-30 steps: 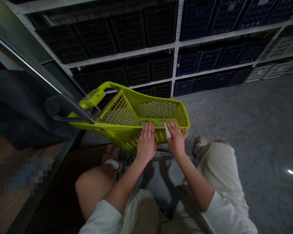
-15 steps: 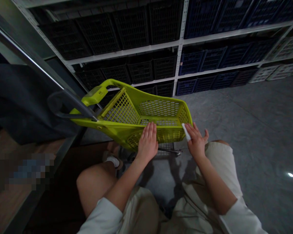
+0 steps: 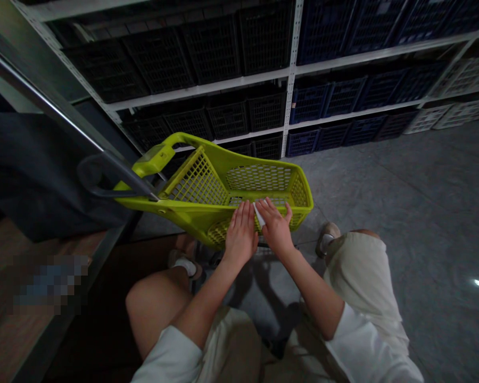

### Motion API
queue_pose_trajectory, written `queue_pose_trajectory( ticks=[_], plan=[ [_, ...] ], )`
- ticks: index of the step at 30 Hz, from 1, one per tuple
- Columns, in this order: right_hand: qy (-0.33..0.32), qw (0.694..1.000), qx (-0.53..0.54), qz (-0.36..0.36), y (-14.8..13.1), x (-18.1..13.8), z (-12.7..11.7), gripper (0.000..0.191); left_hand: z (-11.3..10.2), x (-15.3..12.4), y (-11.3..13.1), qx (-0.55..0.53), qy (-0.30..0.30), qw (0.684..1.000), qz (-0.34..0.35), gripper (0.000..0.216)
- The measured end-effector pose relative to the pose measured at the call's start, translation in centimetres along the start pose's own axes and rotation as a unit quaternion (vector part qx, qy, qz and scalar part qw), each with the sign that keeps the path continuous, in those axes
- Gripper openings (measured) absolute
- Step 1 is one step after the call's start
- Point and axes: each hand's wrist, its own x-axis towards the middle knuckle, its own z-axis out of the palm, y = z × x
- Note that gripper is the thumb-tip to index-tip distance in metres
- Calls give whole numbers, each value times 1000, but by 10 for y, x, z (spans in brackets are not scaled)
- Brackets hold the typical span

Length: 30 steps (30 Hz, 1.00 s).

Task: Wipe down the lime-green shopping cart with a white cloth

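Note:
A lime-green plastic shopping basket (image 3: pixel 207 183) on a wheeled frame stands in front of me, its dark handle (image 3: pixel 115 175) pointing left. My left hand (image 3: pixel 240 234) lies flat on the basket's near wall, fingers stretched out. Right beside it, my right hand (image 3: pixel 274 226) presses a small white cloth or wipe (image 3: pixel 259 214) against the same wall near the rim, fingers laid over it. I am crouching, knees on either side of the basket.
Metal shelving (image 3: pixel 289 74) packed with black and blue crates (image 3: pixel 219 53) fills the back wall, with white crates (image 3: pixel 455 109) at the far right. A dark panel (image 3: pixel 32 165) and a wooden surface (image 3: pixel 32 276) are on the left. Grey floor (image 3: pixel 423 202) extends to the right.
My right hand with the white cloth slid left along the basket's near wall, from the right corner to beside my left hand. The left hand stayed put.

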Motion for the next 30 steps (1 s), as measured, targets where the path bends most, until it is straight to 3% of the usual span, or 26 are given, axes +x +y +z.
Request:
queue_pose_trajectory(
  ticks=[5,9,12,16,20,23,26,30],
  plan=[
    [25,997,-67,-5,45,-21,-18,77,1,0,-1,23,-7,1000,-5,79],
    [78,990,-103,49,92,-43,-30,76,2,0,-1,22,-10,1000,-3,81],
    [118,981,-118,102,106,-52,-29,78,3,0,-1,18,-7,1000,-4,81],
    [130,977,-112,130,75,-43,-14,81,4,0,0,11,5,1000,-6,85],
    [67,994,-62,65,18,-18,6,76,5,0,0,3,14,1000,1,81],
    [24,999,-36,28,-7,-6,13,74,6,-1,-1,-2,15,1000,2,78],
    [12,999,-48,8,-4,-8,8,76,5,0,-1,0,10,1000,-2,76],
    [31,995,-92,-2,35,-26,-11,80,3,0,-1,5,8,1000,0,77]
  ],
)
